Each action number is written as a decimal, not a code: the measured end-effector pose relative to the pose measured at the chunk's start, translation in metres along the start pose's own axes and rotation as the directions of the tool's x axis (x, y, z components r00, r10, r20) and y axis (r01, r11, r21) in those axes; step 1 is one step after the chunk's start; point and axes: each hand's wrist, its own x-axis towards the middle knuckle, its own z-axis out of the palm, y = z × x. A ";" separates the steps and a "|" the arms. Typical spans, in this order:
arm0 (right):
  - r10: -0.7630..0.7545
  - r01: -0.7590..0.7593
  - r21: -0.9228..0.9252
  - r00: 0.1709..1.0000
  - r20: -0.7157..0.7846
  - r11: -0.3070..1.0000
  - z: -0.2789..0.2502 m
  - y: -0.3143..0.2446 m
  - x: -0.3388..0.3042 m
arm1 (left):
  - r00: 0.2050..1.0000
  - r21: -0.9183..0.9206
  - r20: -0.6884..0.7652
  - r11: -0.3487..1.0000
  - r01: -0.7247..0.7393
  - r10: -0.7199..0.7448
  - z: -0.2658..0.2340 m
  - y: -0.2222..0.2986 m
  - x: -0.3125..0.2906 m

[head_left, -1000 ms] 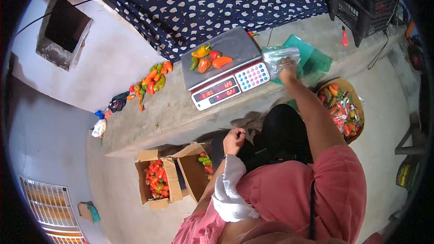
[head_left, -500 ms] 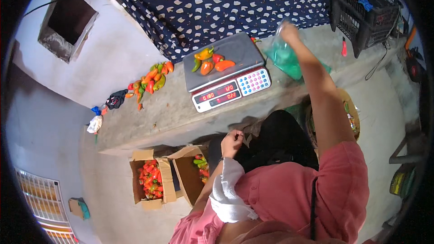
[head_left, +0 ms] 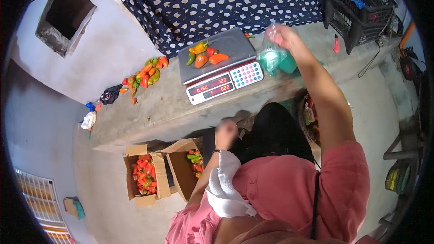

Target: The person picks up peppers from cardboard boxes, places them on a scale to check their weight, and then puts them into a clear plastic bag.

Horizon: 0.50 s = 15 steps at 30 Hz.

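Note:
My right hand [head_left: 284, 37] reaches over the ledge, its fingers closed on the top of a clear plastic bag [head_left: 271, 45] just right of the scale. Beside the bag lies green plastic [head_left: 288, 65], partly behind my forearm. The grey-topped digital scale [head_left: 233, 45] carries several peppers: a yellow-orange one [head_left: 199, 47], a green one [head_left: 191, 58], a red one [head_left: 211, 52] and orange ones [head_left: 219, 58]. Its red display is lit. Over my lap, near the ledge's front, is my left hand [head_left: 226, 134], blurred so its fingers cannot be made out.
A loose pile of mixed peppers [head_left: 145, 75] lies left of the scale on the concrete ledge [head_left: 167, 101]. Below stand cardboard boxes of peppers [head_left: 135, 199]. A black crate [head_left: 359, 22] and a red-handled tool [head_left: 336, 44] are at the right. Patterned cloth [head_left: 226, 0] hangs behind.
My right hand has moved slightly left with the clear bag, which now hangs nearer the scale. My left hand stays low, now blurred. The whole view has shifted a little.

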 end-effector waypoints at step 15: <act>0.396 0.692 -0.682 0.709 0.583 -0.235 0.099 0.156 -0.209 | 0.961 -0.125 -0.118 0.957 -0.263 0.249 0.001 -0.001 -0.007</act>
